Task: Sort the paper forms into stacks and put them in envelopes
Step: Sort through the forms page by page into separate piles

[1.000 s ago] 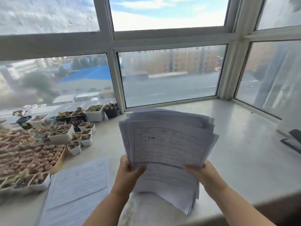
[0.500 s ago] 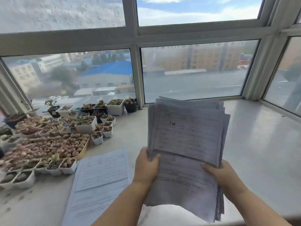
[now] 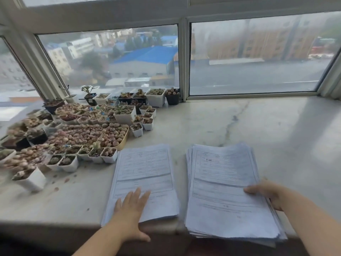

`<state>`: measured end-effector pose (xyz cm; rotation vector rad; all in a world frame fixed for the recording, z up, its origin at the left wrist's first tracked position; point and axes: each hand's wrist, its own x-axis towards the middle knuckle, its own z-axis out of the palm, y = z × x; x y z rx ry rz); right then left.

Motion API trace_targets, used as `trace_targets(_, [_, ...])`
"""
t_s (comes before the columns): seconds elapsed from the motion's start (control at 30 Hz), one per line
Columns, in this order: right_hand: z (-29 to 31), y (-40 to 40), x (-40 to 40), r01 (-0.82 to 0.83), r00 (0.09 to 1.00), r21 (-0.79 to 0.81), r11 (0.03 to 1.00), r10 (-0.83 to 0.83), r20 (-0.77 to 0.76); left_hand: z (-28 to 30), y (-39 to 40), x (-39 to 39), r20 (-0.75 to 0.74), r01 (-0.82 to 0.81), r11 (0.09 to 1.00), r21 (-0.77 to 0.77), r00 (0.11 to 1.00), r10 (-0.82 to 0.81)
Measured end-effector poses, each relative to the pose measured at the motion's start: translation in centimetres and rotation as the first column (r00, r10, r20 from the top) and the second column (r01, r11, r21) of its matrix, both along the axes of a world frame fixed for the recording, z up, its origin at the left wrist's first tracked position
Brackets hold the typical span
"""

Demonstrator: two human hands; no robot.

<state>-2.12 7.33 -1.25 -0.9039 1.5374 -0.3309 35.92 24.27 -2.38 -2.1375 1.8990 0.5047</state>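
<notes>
Two piles of printed paper forms lie side by side at the front edge of the marble windowsill (image 3: 230,122). The thin left pile (image 3: 145,170) has my left hand (image 3: 132,211) resting flat on its near part, fingers straight. The thick right stack (image 3: 225,185) overhangs the sill's front edge. My right hand (image 3: 267,194) holds that stack at its right edge, thumb on the top sheet and fingers curled under the side. No envelopes are in view.
Many small white and black pots of succulents (image 3: 79,130) crowd the left part of the sill, up to the left pile's far corner. A window frame (image 3: 184,60) rises along the back. Bare marble stretches to the right of the thick stack.
The thick stack, held up in both hands before, now lies on the sill beside the thin pile. My left hand has let go of it and moved onto the left pile. The view tilted down.
</notes>
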Motion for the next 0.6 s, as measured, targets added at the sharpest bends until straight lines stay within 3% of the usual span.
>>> trace_targets(0.13, [-0.1, 0.3, -0.1, 0.03, 0.995, -0.167, 0.985, -0.045, -0.09, -0.9, 0.4, 1.1, 0.132, 0.044, 0.995, -0.091, 0.991, -0.032])
trace_targets(0.27, [-0.7, 1.9, 0.1, 0.041, 0.941, -0.379, 0.925, -0.164, -0.298, -0.7, 0.8, 2.3, 0.061, 0.149, 0.973, -0.175, 0.988, -0.141])
trace_targets(0.37, [0.7, 3.6, 1.3, -0.095, 0.853, -0.512, 0.854, -0.195, -0.484, -0.4, 1.5, 2.9, 0.021, 0.181, 0.961, -0.21, 0.983, -0.181])
trace_targets(0.43, [1.6, 4.5, 2.7, -0.2, 0.863, -0.595, 0.779, -0.148, -0.484, -0.2, 1.9, 3.6, -0.023, 0.18, 0.975, -0.129, 0.983, -0.184])
trace_targets(0.5, [2.2, 5.3, 3.8, -0.285, 0.887, -0.665, 0.69, -0.073, -0.455, 0.3, 1.5, 4.1, -0.073, 0.145, 0.978, -0.152, 0.985, -0.157])
trace_targets(0.57, [3.0, 6.1, 4.6, -0.234, 0.943, -0.705, 0.669, -0.019, -0.331, 0.7, 1.3, 4.3, -0.208, 0.043, 0.972, -0.23, 0.974, -0.092])
trace_targets(0.6, [3.4, 6.5, 4.7, -0.141, 0.976, -0.697, 0.703, -0.021, -0.218, 0.8, 1.5, 4.3, -0.277, -0.025, 0.955, -0.295, 0.959, -0.06])
